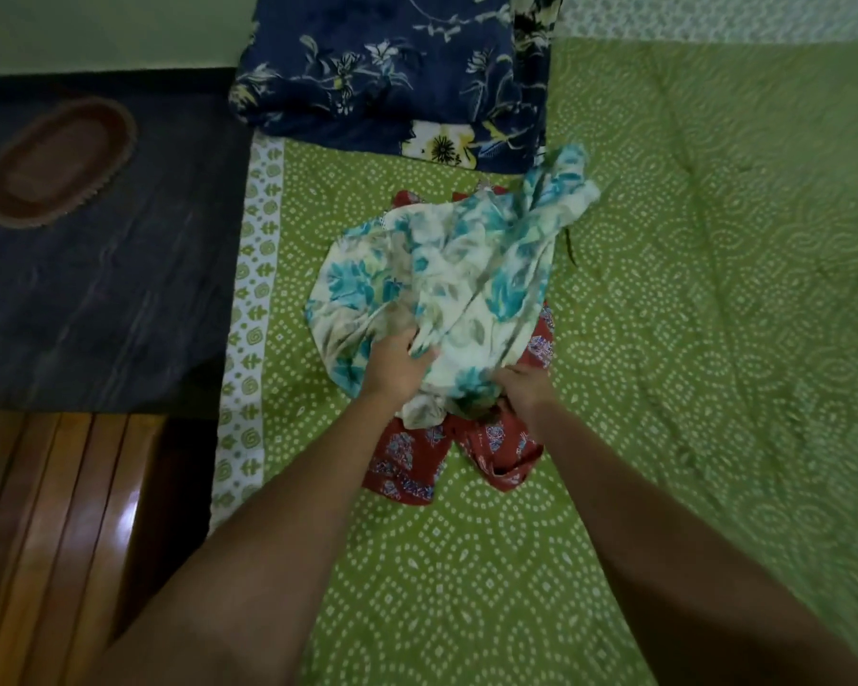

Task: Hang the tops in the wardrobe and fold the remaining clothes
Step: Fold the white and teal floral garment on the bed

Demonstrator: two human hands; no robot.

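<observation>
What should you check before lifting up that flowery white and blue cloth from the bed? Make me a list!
1. Left hand grips the white and teal floral garment: ok.
2. Right hand grips the same garment: cannot tell, its fingers are hidden in the fabric and may also catch the cloth below.
3. Red printed garment is free underneath: not ok, the floral one lies bunched on top of it.
4. Floral garment is spread flat: not ok, it is crumpled.
5. Green dotted bedspread has bare room beside the pile: ok.
6. Navy floral fabric lies apart from the pile: ok.
</observation>
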